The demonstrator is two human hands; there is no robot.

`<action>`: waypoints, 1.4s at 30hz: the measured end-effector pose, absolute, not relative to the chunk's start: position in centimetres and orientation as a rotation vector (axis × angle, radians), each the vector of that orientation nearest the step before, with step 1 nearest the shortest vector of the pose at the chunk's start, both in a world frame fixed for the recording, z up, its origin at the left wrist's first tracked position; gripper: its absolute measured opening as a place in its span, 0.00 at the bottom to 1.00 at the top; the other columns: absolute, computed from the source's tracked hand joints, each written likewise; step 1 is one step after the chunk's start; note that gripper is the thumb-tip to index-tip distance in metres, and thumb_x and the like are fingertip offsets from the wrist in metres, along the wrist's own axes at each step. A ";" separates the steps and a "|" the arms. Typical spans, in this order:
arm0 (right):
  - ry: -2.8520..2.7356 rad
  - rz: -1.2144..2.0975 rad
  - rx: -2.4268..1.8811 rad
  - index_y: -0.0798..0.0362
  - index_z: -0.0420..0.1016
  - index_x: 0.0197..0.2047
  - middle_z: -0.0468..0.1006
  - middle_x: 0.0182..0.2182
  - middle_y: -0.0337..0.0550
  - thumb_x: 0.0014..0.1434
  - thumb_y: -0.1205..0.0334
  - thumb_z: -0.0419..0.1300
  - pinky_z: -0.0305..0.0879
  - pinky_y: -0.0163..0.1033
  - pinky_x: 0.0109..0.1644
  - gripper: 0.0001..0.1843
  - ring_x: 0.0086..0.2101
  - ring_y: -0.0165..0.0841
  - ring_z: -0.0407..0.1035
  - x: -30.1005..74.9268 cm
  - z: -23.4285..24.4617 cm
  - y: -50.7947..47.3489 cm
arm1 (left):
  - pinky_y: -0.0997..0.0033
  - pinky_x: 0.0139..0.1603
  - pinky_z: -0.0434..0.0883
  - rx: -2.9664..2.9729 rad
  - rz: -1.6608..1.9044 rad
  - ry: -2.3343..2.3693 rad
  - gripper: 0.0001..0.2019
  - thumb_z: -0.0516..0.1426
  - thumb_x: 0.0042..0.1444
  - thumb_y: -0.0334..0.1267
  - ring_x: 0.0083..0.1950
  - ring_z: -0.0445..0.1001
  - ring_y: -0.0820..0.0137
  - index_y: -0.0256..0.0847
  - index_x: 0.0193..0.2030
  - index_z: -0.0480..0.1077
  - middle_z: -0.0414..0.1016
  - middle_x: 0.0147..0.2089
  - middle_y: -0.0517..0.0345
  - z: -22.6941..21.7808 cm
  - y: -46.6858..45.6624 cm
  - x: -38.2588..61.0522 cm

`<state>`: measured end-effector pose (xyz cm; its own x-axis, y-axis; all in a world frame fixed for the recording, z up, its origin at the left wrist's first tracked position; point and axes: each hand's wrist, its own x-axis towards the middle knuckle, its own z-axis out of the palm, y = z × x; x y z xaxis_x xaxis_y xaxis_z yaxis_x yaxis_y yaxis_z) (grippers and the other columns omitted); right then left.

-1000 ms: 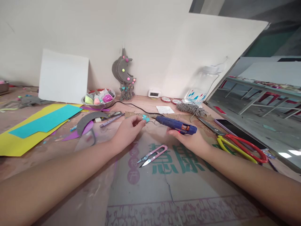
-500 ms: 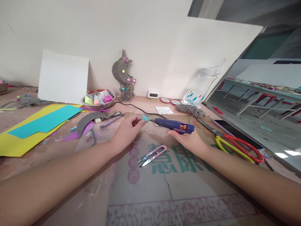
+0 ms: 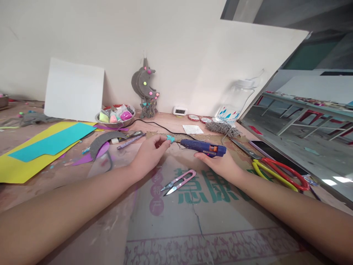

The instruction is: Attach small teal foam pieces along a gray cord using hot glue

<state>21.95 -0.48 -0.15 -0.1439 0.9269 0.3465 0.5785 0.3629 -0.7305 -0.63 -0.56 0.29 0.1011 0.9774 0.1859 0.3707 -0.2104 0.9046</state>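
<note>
Between thumb and fingers, my left hand [image 3: 153, 151] pinches a small turquoise piece [image 3: 170, 138]; its exact shape is too small to make out. My right hand [image 3: 216, 162] is wrapped round a dark blue hot glue gun [image 3: 202, 147], lying on its side with an orange part in its body. The gun's nozzle points left and reaches right up to the turquoise piece; whether they touch I cannot tell. Below the hands, pink thread snips [image 3: 180, 182] lie on a printed cardboard sheet [image 3: 168, 228].
Scissors [image 3: 275, 171] and a phone [image 3: 278, 156] lie at right, near grey yarn [image 3: 223, 129] and a bottle [image 3: 234, 101]. At left are turquoise card [image 3: 55, 141], a grey felt crescent [image 3: 103, 141] and a bowl [image 3: 116, 119] of coloured clay. A grey moon ornament [image 3: 145, 84] hangs behind.
The glue gun and my right hand have shifted very slightly left, toward the turquoise piece. My left hand and the things on the table look unmoved.
</note>
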 end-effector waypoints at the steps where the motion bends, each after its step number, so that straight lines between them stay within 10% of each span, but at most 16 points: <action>1: -1.830 0.562 -1.322 0.52 0.72 0.34 0.79 0.29 0.43 0.47 0.49 0.63 0.73 0.41 0.37 0.16 0.33 0.39 0.75 21.9 -0.1 -0.5 | 0.77 0.25 0.61 1.680 1.099 1.335 0.13 0.52 0.57 0.48 0.28 0.65 0.74 0.41 0.35 0.69 0.69 0.28 0.62 0.3 -0.6 -0.6; 42: -1.726 0.573 -1.340 0.52 0.73 0.35 0.81 0.31 0.44 0.46 0.50 0.65 0.73 0.44 0.40 0.17 0.35 0.40 0.75 21.6 -0.1 -0.6 | 0.74 0.29 0.62 1.749 1.103 1.340 0.12 0.52 0.56 0.46 0.30 0.66 0.72 0.40 0.33 0.69 0.68 0.28 0.61 0.3 -0.6 -0.5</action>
